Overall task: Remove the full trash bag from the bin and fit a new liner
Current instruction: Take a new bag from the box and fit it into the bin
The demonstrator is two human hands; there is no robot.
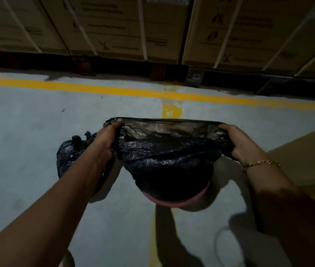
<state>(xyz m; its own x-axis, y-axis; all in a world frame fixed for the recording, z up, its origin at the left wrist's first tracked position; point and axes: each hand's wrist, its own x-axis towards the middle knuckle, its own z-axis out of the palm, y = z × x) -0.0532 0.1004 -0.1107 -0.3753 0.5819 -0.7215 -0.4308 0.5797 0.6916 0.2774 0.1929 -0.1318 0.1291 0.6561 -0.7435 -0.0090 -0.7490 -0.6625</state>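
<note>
A black plastic liner (168, 151) is stretched wide between both hands, its mouth pulled open. My left hand (105, 140) grips the liner's left edge and my right hand (238, 142) grips its right edge. The liner hangs down over a bin, of which only a pink rim (172, 204) shows below the plastic. A full, knotted black trash bag (71, 153) sits on the floor to the left, partly hidden behind my left forearm.
Grey concrete floor with a yellow line (95, 88) across it. Stacked cardboard boxes (114, 26) on pallets line the far side. A brown cardboard surface (303, 157) lies at the right. Shoes show at the bottom edge.
</note>
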